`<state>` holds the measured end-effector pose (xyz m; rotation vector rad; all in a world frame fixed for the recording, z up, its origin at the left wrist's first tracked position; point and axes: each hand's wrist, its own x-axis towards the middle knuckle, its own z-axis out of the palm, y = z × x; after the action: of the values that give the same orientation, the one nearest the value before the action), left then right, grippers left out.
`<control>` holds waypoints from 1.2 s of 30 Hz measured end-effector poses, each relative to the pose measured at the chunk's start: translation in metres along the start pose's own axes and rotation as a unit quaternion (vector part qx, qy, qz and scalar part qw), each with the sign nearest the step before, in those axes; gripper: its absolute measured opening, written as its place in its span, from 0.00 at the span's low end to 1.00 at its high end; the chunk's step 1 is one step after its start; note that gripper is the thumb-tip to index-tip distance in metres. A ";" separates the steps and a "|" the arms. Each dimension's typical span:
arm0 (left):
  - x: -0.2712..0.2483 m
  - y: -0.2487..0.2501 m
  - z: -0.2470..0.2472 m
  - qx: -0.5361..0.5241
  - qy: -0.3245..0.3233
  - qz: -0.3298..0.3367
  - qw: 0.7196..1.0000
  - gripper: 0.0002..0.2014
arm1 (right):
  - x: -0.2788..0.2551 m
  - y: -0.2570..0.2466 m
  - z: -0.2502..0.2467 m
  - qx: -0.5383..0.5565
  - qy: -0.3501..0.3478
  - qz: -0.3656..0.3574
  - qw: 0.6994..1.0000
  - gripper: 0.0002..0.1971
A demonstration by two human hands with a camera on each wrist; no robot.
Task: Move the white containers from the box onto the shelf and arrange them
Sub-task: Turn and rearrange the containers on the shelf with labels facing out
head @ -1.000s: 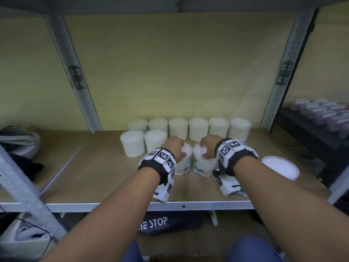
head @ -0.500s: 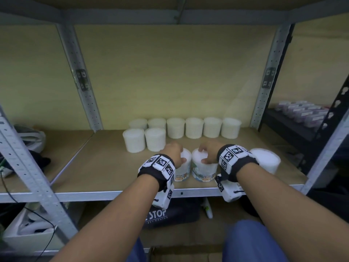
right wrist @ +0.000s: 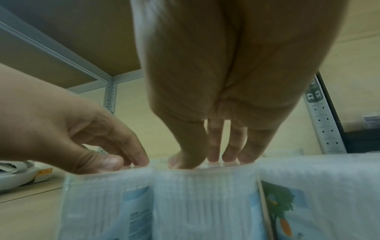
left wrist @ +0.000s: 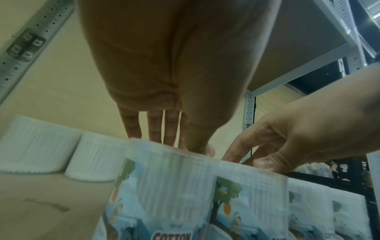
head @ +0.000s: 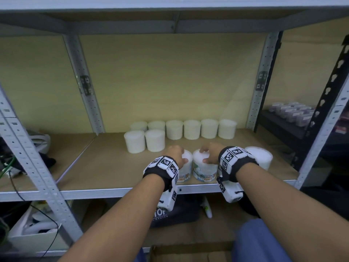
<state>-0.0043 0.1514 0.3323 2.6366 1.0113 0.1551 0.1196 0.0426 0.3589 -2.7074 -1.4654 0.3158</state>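
Two labelled white containers stand side by side near the front edge of the wooden shelf (head: 113, 167). My left hand (head: 181, 155) grips the left container (head: 186, 170) from above, fingers over its lid and thumb on the near rim. My right hand (head: 204, 155) grips the right container (head: 204, 170) the same way. In the left wrist view my left hand (left wrist: 185, 146) lies on the container's lid (left wrist: 164, 186). The right wrist view shows my right hand (right wrist: 205, 159) on its container (right wrist: 205, 194). Further back a row of white containers (head: 191, 129) lines the wall, with two more (head: 135, 141) in front of it.
Another white container (head: 262, 157) stands behind my right wrist at the shelf's right end. Grey uprights (head: 261, 82) frame the bay and a shelf board sits overhead. A cardboard box (head: 188, 252) lies below by my knees. A black rack (head: 294, 120) with small packs is on the right.
The head view has pulled back and risen, so more of the rack shows. Both hands stay on top of the same two containers; I see no clear shift of them.
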 end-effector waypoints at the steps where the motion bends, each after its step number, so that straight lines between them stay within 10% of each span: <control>1: 0.001 0.001 0.001 -0.003 0.000 -0.003 1.000 0.24 | 0.000 0.001 0.001 0.002 0.005 -0.001 1.000 0.25; 16: -0.001 -0.006 -0.018 -0.055 0.018 -0.020 0.998 0.24 | 0.014 -0.009 -0.016 0.062 -0.007 -0.027 0.998 0.23; 36: 0.070 -0.166 -0.086 -0.024 0.039 -0.131 0.990 0.25 | 0.163 -0.142 -0.027 0.030 -0.024 -0.087 0.995 0.27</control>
<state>-0.0759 0.3362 0.3585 2.4438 1.3499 0.2207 0.0947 0.2583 0.3789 -2.5201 -1.6627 0.4110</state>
